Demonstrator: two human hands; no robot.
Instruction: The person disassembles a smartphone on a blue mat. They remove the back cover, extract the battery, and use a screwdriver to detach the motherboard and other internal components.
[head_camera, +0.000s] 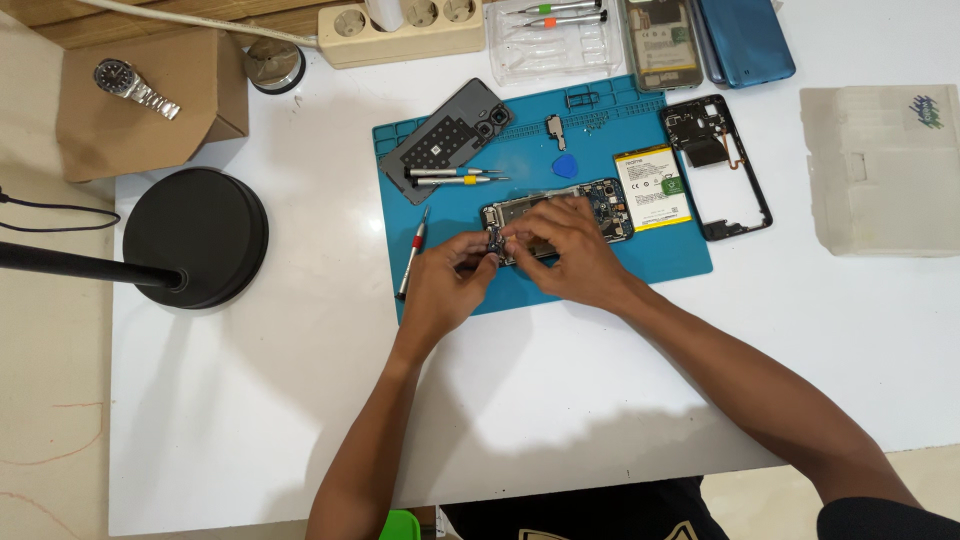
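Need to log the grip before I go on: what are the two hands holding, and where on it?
Both hands meet on the opened phone body with exposed circuit board. Left hand pinches its left end; right hand covers its middle, exact grip hidden.

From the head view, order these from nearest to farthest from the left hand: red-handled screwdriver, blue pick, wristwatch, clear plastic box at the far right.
From the left hand:
1. Red-handled screwdriver, just beside it on the mat's left edge.
2. Blue pick, up on the mat.
3. Wristwatch, on the cardboard box, far left corner.
4. Clear plastic box, far right.
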